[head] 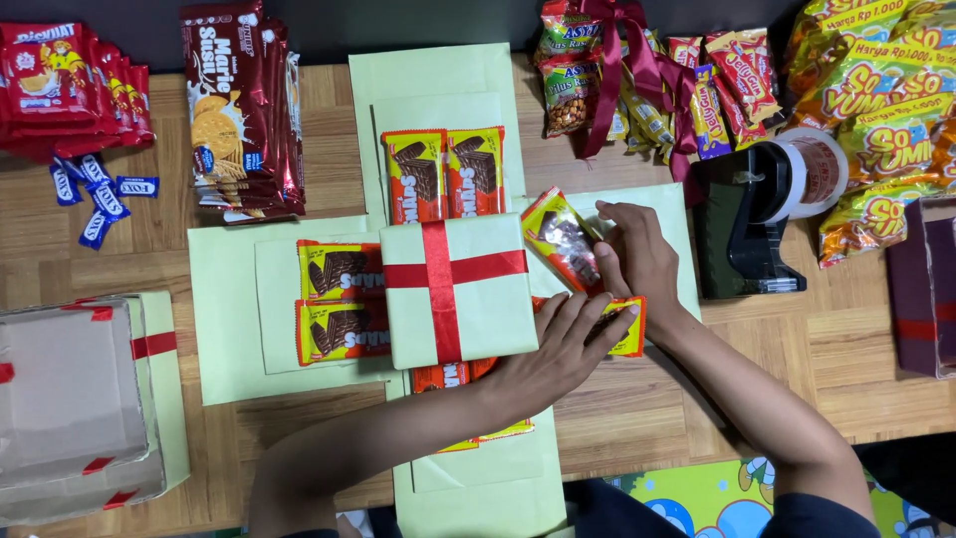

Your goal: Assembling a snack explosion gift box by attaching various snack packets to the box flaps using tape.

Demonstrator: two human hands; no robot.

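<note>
Two wafer packets (588,279) lie on pale paper right of the ribboned box (456,289) mid-desk, left hand (558,349) flat with fingers spread on one, right hand (632,254) pinching the other's edge; likely light, crinkly, slippery, crushable.

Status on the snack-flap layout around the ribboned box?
Done: the ribboned box sits at the centre; the top flap and left flap each carry two chocolate wafer packs lying flat. In hand: on the right flap, the right hand tilts one wafer pack up while the left hand presses another. Left: the bottom flap's packs are mostly hidden.
</note>
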